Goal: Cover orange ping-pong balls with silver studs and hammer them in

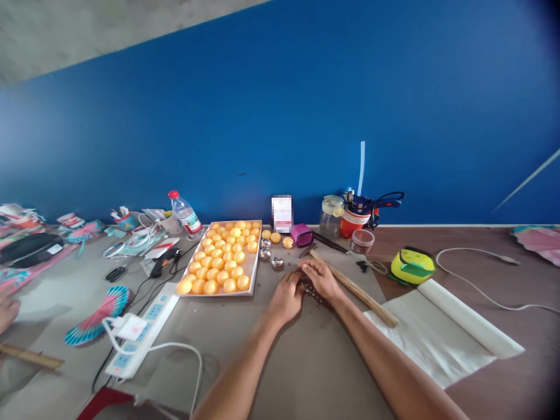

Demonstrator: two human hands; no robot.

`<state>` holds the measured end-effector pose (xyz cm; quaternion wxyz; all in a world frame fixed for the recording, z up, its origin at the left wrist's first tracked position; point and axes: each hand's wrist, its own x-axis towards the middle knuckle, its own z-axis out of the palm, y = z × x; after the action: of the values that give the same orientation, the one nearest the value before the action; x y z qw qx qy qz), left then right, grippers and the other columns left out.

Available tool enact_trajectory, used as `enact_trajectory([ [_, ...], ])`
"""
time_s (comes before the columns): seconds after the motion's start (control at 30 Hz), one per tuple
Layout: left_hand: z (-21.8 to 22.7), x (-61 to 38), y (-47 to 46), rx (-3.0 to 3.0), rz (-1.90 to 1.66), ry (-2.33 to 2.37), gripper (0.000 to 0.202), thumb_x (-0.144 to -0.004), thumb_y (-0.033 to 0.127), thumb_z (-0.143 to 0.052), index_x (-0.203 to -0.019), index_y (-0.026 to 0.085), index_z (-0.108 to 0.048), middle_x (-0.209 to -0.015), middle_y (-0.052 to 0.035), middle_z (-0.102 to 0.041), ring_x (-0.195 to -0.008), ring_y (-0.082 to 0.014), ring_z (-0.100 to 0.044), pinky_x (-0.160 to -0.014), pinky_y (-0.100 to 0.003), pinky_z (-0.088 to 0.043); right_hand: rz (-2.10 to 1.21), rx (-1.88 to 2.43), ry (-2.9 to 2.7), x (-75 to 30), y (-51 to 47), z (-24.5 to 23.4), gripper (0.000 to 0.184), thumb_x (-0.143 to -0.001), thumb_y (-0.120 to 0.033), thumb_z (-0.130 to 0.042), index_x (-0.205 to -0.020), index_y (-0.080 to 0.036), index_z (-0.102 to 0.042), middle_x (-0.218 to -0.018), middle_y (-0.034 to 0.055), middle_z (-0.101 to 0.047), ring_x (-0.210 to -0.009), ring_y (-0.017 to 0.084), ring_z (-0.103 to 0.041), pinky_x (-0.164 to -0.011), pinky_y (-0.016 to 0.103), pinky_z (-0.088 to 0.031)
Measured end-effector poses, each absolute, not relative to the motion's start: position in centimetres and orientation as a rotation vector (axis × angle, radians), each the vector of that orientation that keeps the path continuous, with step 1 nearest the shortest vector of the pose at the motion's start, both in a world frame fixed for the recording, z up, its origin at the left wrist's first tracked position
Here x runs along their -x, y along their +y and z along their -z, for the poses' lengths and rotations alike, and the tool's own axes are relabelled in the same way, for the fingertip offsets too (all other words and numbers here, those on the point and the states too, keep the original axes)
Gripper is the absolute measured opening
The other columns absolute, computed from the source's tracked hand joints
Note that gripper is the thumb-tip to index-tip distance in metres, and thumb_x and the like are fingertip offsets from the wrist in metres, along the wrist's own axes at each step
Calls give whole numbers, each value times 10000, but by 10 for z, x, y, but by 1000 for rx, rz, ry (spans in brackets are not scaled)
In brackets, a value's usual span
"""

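Note:
My left hand [286, 296] and my right hand [321, 279] meet over the middle of the grey mat [315, 356], fingers curled in and their tips together. What they pinch, if anything, is hidden by the fingers. Just beneath and between them lie small dark and whitish bits [312, 293], too small to name. Close to my right hand, a bundle of thin wooden sticks [356, 290] runs diagonally. Beyond my left hand are several foil-wrapped balls [277, 263] and a few loose orange balls [287, 242].
A white tray [256, 271] of orange balls stands left of my hands, beside a power strip [142, 332]. A phone [282, 214], purple pouch [301, 234], jar [331, 217] and red cup [352, 223] line the wall. White cloth [431, 332] lies right. Another person's hand [7, 309] shows far left.

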<state>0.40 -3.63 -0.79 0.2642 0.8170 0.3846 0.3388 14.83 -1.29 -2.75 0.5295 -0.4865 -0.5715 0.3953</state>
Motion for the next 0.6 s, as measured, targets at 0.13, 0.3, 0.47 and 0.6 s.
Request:
enact_trajectory([
  [0.13, 4, 0, -37, -2147, -958, 930, 387, -779, 86, -462, -1151, 190, -484, -1141, -95, -559, -1074, -214, -514, -919, -387, -437, -978, 1195, -1323, -138, -19, 30, 361, -781, -468, -507, -978, -180, -602, -935, 54, -640, -898, 218, -572, -834, 350, -433],
  [0.3, 7, 2, -34, -2154, -1111, 899, 334, -775, 114, -492, -1102, 182, -505, -1110, -109, -540, -1071, -219, -496, -921, -408, -433, -1110, 1113, -1289, -124, -27, 30, 419, -777, -484, -520, -1097, -213, -538, -1079, 50, -597, -1024, 214, -534, -906, 348, -413],
  [0.47, 11, 2, -34, -2185, -1147, 913, 448, -722, 117, -553, -1157, 184, -468, -1180, -123, -469, -1157, -230, -418, -990, -435, -375, -1068, 1128, -1169, -130, -27, 27, 476, -754, -533, -526, -1098, -203, -518, -1064, 68, -595, -1020, 230, -538, -921, 380, -405],
  [0.6, 17, 1, -36, -2254, -1065, 994, 479, -730, 167, -558, -1195, 188, -446, -1224, -130, -442, -1206, -250, -373, -1013, -455, -335, -1027, 1102, -1151, -135, -27, 27, 460, -760, -515, -533, -1103, -210, -497, -1094, 75, -572, -1042, 232, -531, -929, 381, -403],
])
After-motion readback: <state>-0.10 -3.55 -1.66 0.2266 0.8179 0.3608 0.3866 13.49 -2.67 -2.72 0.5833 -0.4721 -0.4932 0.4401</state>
